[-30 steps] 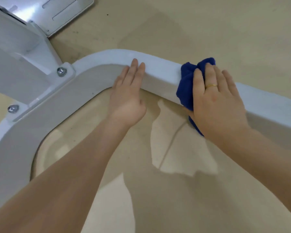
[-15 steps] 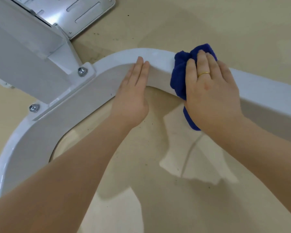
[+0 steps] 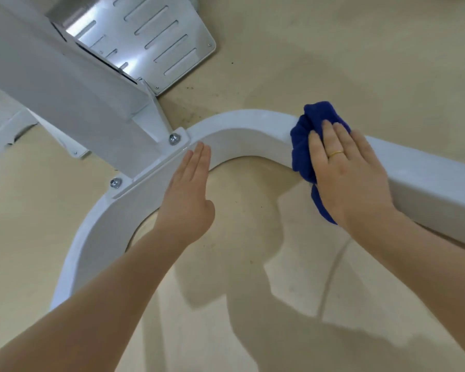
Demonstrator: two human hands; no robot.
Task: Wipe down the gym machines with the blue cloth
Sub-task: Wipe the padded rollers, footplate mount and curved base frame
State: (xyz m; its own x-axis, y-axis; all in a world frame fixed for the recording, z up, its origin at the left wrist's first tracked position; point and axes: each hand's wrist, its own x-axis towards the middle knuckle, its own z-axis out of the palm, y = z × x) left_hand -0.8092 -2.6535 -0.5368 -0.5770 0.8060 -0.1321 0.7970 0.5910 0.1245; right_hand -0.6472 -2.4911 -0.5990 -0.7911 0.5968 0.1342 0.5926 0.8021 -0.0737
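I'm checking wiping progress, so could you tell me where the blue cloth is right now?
In the head view, the blue cloth is right of centre, pressed under the right hand against the curved white frame.

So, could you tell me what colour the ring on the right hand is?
Gold, on the right hand, head view.

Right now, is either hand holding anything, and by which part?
The right hand presses the bunched blue cloth flat against the white frame, fingers straight over its top. The left hand holds nothing.
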